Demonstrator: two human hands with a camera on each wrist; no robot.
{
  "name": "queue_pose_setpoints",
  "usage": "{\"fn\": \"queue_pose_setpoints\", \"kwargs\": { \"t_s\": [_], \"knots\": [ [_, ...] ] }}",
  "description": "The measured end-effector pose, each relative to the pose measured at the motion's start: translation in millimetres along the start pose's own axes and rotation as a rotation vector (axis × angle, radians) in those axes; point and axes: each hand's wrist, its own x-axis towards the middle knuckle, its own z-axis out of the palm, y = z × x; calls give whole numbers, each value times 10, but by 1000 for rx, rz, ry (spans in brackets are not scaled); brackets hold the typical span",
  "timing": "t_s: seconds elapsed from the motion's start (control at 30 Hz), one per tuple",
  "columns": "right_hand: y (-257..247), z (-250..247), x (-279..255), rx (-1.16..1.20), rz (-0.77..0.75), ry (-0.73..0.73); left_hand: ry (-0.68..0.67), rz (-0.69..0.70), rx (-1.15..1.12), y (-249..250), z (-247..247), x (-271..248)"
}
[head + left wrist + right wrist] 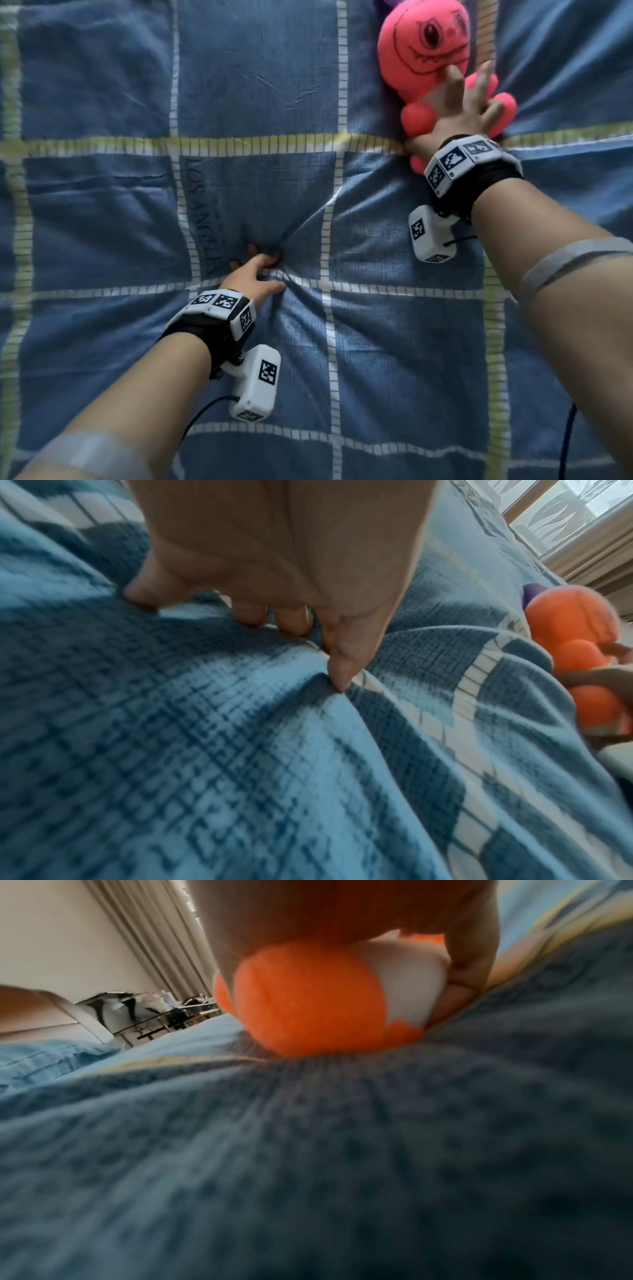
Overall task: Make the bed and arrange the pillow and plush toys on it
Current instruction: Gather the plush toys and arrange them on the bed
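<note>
A blue checked blanket (239, 85) covers the bed and fills the head view. At the top right a pink plush toy (424, 37) lies face up on it. My right hand (462, 99) lies over the toy's body with its fingers spread. In the right wrist view the toy (308, 999) sits under my palm, thumb (476, 955) curled down one side. My left hand (260, 270) presses its fingertips into the blanket near the middle, and creases radiate from it. In the left wrist view the fingertips (250, 615) and thumb dig into the cloth (205, 750).
A purple thing (390, 3) peeks out behind the toy's head. Curtains (147, 934) hang beyond the far side of the bed, with a cluttered table (154, 1010) below them. A dark cable (568, 438) trails under my right forearm.
</note>
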Motion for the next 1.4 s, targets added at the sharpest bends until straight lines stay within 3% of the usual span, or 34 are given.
{"fn": "queue_pose_setpoints", "kwargs": {
  "t_s": [0.13,0.4,0.6,0.67,0.77,0.83,0.97,1.2,1.27,1.4],
  "knots": [
    [54,-61,-110,-91,-110,14,18,8,-20,-23,30,-30],
    [36,-177,-489,45,-226,121,12,177,119,-111,100,-274],
    [-11,-117,-503,109,-47,22,-4,273,105,-265,44,-320],
    [-38,-67,-552,14,-21,66,-20,291,71,-320,29,-339],
    [-67,8,-632,-312,-138,103,-32,305,36,-401,-2,-387],
    [-175,14,-710,-475,-225,48,-57,300,-20,-476,-23,-422],
    [-301,-78,-832,-406,-216,-61,-122,292,-145,-549,-65,-536],
    [-348,-270,-1506,-270,-357,32,-138,256,-464,-578,-248,-955],
    [-414,-227,-1820,-252,-387,-3,-135,281,-567,-603,-329,-1132],
    [-823,-76,-2504,-122,-396,-110,-84,476,-692,-732,-608,-1526]
  ]
}}
